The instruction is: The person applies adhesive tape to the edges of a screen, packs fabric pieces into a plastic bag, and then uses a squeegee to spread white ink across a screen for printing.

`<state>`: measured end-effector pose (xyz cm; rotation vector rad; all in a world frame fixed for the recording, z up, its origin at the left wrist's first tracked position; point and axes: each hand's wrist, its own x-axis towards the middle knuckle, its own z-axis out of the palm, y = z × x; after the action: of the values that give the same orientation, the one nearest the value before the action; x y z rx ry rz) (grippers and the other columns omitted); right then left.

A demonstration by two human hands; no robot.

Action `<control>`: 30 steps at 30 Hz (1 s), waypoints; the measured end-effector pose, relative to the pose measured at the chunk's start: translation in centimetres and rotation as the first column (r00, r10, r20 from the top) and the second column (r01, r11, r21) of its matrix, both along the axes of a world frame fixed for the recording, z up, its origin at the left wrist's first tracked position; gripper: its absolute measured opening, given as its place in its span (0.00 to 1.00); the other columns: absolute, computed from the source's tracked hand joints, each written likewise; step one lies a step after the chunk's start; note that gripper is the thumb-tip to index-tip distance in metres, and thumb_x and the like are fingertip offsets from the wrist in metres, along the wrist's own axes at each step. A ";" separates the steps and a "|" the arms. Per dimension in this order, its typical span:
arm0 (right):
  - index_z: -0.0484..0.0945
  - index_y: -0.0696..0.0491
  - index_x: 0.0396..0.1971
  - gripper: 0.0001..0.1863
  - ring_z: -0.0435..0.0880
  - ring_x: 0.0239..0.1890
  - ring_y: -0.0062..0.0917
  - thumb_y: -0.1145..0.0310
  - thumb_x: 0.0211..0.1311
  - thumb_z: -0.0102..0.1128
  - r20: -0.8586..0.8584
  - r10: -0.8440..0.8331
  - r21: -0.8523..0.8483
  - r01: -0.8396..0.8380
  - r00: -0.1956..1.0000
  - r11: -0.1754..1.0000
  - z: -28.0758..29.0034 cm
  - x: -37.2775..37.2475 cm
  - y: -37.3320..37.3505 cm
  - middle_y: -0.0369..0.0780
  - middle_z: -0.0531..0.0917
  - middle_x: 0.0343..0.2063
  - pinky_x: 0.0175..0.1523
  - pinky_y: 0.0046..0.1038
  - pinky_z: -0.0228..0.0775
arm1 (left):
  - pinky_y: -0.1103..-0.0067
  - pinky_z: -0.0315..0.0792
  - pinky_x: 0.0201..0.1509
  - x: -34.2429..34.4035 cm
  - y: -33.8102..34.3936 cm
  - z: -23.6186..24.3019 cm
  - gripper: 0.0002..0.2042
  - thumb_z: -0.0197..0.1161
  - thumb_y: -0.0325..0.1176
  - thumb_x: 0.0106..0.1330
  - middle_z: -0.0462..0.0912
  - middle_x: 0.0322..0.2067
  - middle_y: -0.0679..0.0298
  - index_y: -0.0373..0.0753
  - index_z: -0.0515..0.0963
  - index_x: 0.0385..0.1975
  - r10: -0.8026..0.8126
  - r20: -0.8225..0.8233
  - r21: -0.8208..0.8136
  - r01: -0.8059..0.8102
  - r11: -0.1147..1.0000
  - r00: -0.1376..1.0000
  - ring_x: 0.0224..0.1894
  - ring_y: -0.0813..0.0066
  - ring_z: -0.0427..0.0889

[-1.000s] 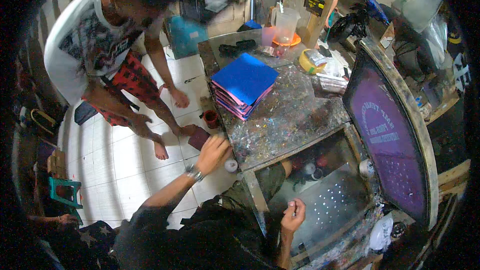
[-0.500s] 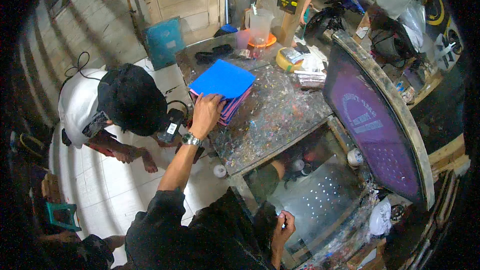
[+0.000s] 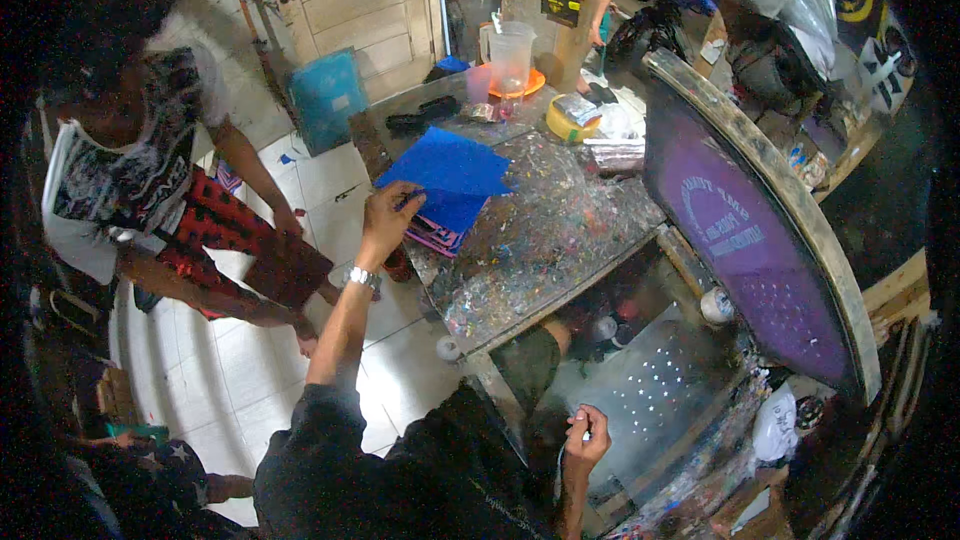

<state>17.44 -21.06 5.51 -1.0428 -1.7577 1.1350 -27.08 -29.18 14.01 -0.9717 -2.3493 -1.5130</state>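
Note:
My left hand, with a metal watch on the wrist, pinches the near left edge of a blue sheet. The sheet is raised a little and shows a fold or shadow across it. Under it lies a stack of pink and blue sheets on the stained worktable. My right hand is curled over the near part of a grey translucent panel dotted with small white stars. What its fingers hold, if anything, I cannot make out.
A purple printing screen in a wooden frame stands tilted up at the right. Toward the table's back are a clear jug, an orange dish and a yellow tape roll. Another person stands at the left; a further arm shows behind a post.
My left hand has pulled the top sheet's near edge up and slightly left. My right hand has risen a little. The other person, bent over before, now stands more upright, farther left.

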 end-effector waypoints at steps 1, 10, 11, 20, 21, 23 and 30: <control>0.77 0.61 0.37 0.07 0.78 0.24 0.20 0.72 0.65 0.54 0.021 -0.009 -0.017 0.010 1.000 1.000 -0.1 0.3 0.0 0.39 0.80 0.24 0.30 0.23 0.70 | 0.73 0.76 0.42 1.5 1.1 1.2 0.07 0.65 0.29 0.59 0.85 0.37 0.54 0.34 0.81 0.34 0.047 -0.203 0.027 -0.042 0.999 0.978 0.39 0.60 0.84; 0.78 0.60 0.39 0.10 0.83 0.34 0.35 0.69 0.66 0.55 0.148 0.039 -0.063 -0.030 0.988 0.998 -0.3 1.8 -1.3 0.46 0.84 0.34 0.42 0.33 0.74 | 0.63 0.68 0.61 22.5 5.5 -10.1 0.13 0.60 0.35 0.61 0.78 0.52 0.54 0.37 0.76 0.42 -0.805 -0.216 -0.744 0.440 0.502 0.553 0.57 0.53 0.74; 0.78 0.60 0.39 0.10 0.83 0.35 0.35 0.69 0.66 0.55 0.159 0.007 -0.024 -0.003 0.987 1.000 0.0 2.5 -1.3 0.46 0.84 0.34 0.43 0.33 0.74 | 0.60 0.62 0.66 25.0 5.3 -11.2 0.17 0.59 0.38 0.64 0.72 0.59 0.53 0.37 0.75 0.49 -0.809 -0.115 -0.658 0.566 0.497 0.576 0.63 0.53 0.68; 0.76 0.59 0.41 0.10 0.77 0.35 0.22 0.69 0.70 0.52 0.261 -0.327 0.009 0.337 0.908 0.942 -2.9 10.1 -3.5 0.40 0.81 0.35 0.42 0.25 0.68 | 0.58 0.52 0.72 23.6 5.1 -10.3 0.20 0.57 0.35 0.66 0.65 0.65 0.54 0.39 0.73 0.57 -0.845 -0.050 -0.521 0.708 0.476 0.532 0.69 0.52 0.58; 0.76 0.60 0.40 0.10 0.76 0.35 0.22 0.68 0.70 0.52 0.232 -0.364 -0.078 0.391 0.902 0.917 -4.1 10.8 -4.1 0.41 0.80 0.34 0.42 0.25 0.68 | 0.58 0.52 0.72 22.4 5.3 -9.6 0.20 0.57 0.36 0.66 0.64 0.65 0.55 0.40 0.73 0.57 -0.837 -0.042 -0.527 0.700 0.483 0.546 0.69 0.52 0.58; 0.77 0.60 0.40 0.10 0.76 0.34 0.21 0.68 0.70 0.52 0.226 -0.409 -0.075 0.434 0.884 0.898 -4.5 11.1 -4.5 0.40 0.80 0.33 0.41 0.25 0.68 | 0.59 0.49 0.73 20.6 5.6 -9.3 0.22 0.56 0.39 0.67 0.59 0.68 0.56 0.44 0.70 0.61 -0.843 0.003 -0.583 0.686 0.435 0.537 0.71 0.52 0.54; 0.78 0.58 0.39 0.10 0.75 0.28 0.18 0.68 0.70 0.52 0.318 -0.546 0.237 0.493 0.775 0.837 -4.4 12.2 -4.1 0.39 0.81 0.28 0.35 0.24 0.68 | 0.49 0.36 0.72 21.7 8.8 -10.8 0.27 0.50 0.48 0.69 0.52 0.71 0.61 0.51 0.61 0.67 -0.921 -0.041 -0.739 0.608 0.289 0.388 0.73 0.55 0.47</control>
<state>29.60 -25.20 1.13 -1.6136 -1.6337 0.4701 -5.39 -20.42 3.21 -2.6789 -1.9755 -0.3346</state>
